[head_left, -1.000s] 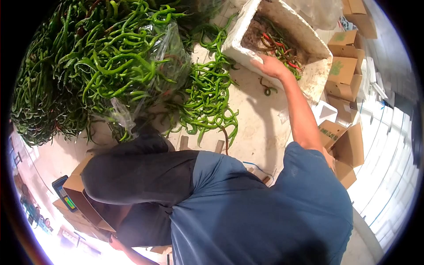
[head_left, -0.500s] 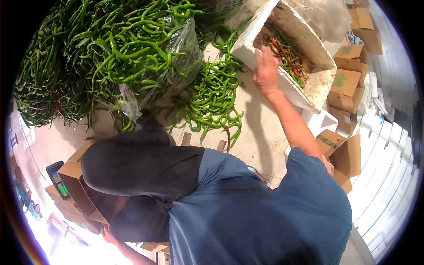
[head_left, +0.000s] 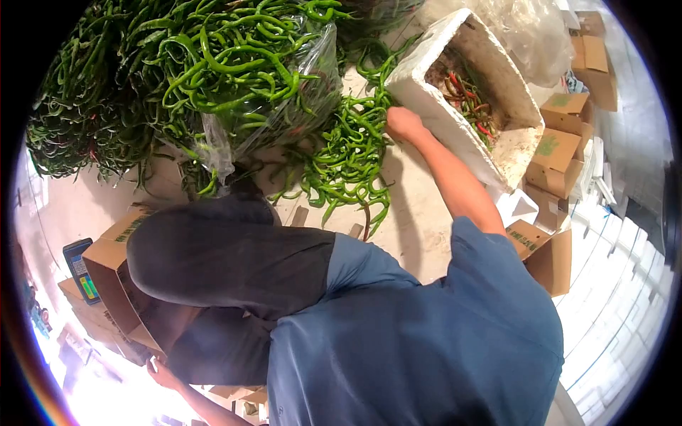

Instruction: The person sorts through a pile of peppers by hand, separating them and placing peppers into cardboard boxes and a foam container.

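Note:
My right hand (head_left: 406, 126) is closed, its fingers curled beside the left wall of a dirty white foam box (head_left: 465, 121). It is at the right edge of a loose spread of green chili peppers (head_left: 344, 160) on the floor; whatever its fingers grip is hidden. Inside the tilted foam box lie red and dark chili peppers (head_left: 465, 96). At lower left, my left hand (head_left: 162, 373) is near the bottom corner of an open cardboard box (head_left: 110, 273) beside my knee. Glare blurs its fingers. A clear plastic bag (head_left: 323, 60) of green chilies lies before me.
A large heap of green chilies (head_left: 92, 106) fills the upper left. Several open cartons (head_left: 558, 153) line the right side, near stacked white boxes (head_left: 604, 284). Crumpled clear plastic (head_left: 518, 32) lies behind the foam box. A scale display (head_left: 82, 270) stands by the left carton.
My right hand has moved from above the foam box's opening to the left, outside its wall, and its fingers have curled. My left hand has shifted slightly to the left and up.

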Demonstrator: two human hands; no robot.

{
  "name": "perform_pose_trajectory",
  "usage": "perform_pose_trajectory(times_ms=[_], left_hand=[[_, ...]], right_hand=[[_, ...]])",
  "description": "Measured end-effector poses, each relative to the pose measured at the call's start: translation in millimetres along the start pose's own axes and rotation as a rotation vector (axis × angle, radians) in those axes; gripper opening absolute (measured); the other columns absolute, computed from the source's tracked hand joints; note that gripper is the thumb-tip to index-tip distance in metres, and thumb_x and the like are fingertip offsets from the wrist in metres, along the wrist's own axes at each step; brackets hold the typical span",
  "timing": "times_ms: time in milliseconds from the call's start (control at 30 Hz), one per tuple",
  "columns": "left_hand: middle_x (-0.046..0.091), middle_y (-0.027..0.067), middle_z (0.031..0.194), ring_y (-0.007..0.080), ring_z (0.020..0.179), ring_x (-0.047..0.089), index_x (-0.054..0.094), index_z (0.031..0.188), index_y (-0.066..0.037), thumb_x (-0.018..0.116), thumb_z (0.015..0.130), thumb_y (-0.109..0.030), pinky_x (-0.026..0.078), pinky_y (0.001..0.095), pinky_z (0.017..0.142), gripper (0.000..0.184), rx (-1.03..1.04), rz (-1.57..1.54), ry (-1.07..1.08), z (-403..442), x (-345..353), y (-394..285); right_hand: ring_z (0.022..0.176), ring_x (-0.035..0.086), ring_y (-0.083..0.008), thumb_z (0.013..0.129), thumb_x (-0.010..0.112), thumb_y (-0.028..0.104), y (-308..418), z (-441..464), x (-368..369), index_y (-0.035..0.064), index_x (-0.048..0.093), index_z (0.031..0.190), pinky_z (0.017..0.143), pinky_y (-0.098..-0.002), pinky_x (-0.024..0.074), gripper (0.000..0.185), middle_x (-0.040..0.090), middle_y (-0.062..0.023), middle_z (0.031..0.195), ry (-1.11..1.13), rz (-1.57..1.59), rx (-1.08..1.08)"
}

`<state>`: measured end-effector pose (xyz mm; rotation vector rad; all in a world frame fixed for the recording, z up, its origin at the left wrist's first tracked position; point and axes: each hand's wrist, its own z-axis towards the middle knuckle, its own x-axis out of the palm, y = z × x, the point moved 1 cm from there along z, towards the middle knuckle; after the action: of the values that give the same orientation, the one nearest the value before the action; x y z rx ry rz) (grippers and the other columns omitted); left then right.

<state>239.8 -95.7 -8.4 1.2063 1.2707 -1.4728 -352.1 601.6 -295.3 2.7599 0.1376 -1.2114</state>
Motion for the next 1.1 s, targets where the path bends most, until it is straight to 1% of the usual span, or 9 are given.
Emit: perform_pose_trajectory(times_ms=[267,400,533,600,700,767,833,900,1100], left_hand=[[0.070,0.0202,0.110,0.0258,0.097,0.070,0.053,0.137,-0.001,0.060,0.093,-0.024,0.057,0.0319,0.082,0.050,0.007,-0.103,0.035,18,12,0],[0.069,0.0190,0.114,0.0254,0.098,0.069,0.055,0.136,-0.002,0.060,0.093,-0.025,0.056,0.0324,0.083,0.049,0.084,-0.109,0.046,38,21,-4],[0.068,0.0131,0.120,0.0242,0.106,0.067,0.060,0.132,-0.004,0.059,0.094,-0.030,0.052,0.0334,0.089,0.046,0.257,0.143,-0.033,32,13,-27],[0.067,0.0108,0.122,0.0236,0.108,0.066,0.062,0.129,-0.006,0.056,0.096,-0.029,0.051,0.0334,0.091,0.041,0.296,0.266,-0.109,51,9,-18],[0.065,0.0082,0.126,0.0230,0.110,0.064,0.066,0.126,-0.009,0.052,0.100,-0.025,0.050,0.0330,0.092,0.034,0.682,0.286,-0.156,-9,-6,-134],[0.064,0.0104,0.126,0.0237,0.111,0.064,0.066,0.123,-0.004,0.052,0.099,-0.015,0.050,0.0325,0.094,0.029,0.588,-0.105,-0.055,-111,-22,-275],[0.066,0.0128,0.120,0.0232,0.111,0.064,0.066,0.119,0.001,0.054,0.097,-0.008,0.050,0.0322,0.096,0.026,0.480,-0.637,0.094,-166,-19,-345],[0.067,0.0144,0.116,0.0224,0.111,0.063,0.063,0.121,0.004,0.055,0.097,-0.006,0.049,0.0330,0.099,0.027,0.841,-0.536,0.293,-204,-20,-380],[0.060,0.0194,0.127,0.0271,0.119,0.060,0.048,0.135,0.006,0.058,0.097,-0.014,0.048,0.0364,0.100,0.045,0.274,-0.975,1.571,-303,58,-464]], right_hand=[[0.078,0.067,-0.0343,0.089,0.063,0.018,7,-150,-57,0.0078,0.065,0.116,0.068,-0.0448,0.0538,0.029,0.070,-0.0145,0.091,-0.614,0.009,-0.125],[0.080,0.071,-0.0254,0.089,0.064,0.004,-1,-159,-47,0.0052,0.063,0.125,0.070,-0.0354,0.0561,0.036,0.073,-0.0114,0.101,-0.949,0.215,-0.347],[0.087,0.069,-0.0116,0.095,0.053,0.002,17,-154,-30,0.0021,0.053,0.139,0.076,-0.0278,0.0559,0.043,0.072,-0.0098,0.109,-0.709,0.872,-0.209],[0.081,0.072,-0.0195,0.093,0.057,0.007,46,-168,-47,0.0049,0.045,0.144,0.076,-0.0312,0.0555,0.052,0.073,-0.0156,0.103,-0.628,1.028,-0.240],[0.077,0.070,-0.0162,0.096,0.054,0.007,73,-181,-75,0.0016,0.032,0.151,0.073,-0.0288,0.0555,0.059,0.072,-0.0120,0.107,-0.511,1.127,-0.342],[0.073,0.068,-0.0153,0.098,0.054,0.008,86,-190,-94,0.0007,0.027,0.153,0.070,-0.0275,0.0549,0.061,0.071,-0.0123,0.109,-0.358,1.266,-0.403],[0.069,0.066,-0.0150,0.099,0.054,0.009,101,-201,-113,0.0008,0.025,0.154,0.066,-0.0262,0.0537,0.062,0.070,-0.0143,0.111,-0.089,1.527,-0.421],[0.064,0.063,-0.0139,0.100,0.057,0.012,112,-210,-128,0.0008,0.029,0.152,0.060,-0.0254,0.0512,0.061,0.068,-0.0160,0.113,0.214,1.751,-0.469],[0.046,0.051,-0.0075,0.101,0.055,0.015,128,-238,-130,0.0004,0.040,0.145,0.048,-0.0231,0.0390,0.049,0.069,-0.0156,0.110,0.793,2.197,-0.588]])
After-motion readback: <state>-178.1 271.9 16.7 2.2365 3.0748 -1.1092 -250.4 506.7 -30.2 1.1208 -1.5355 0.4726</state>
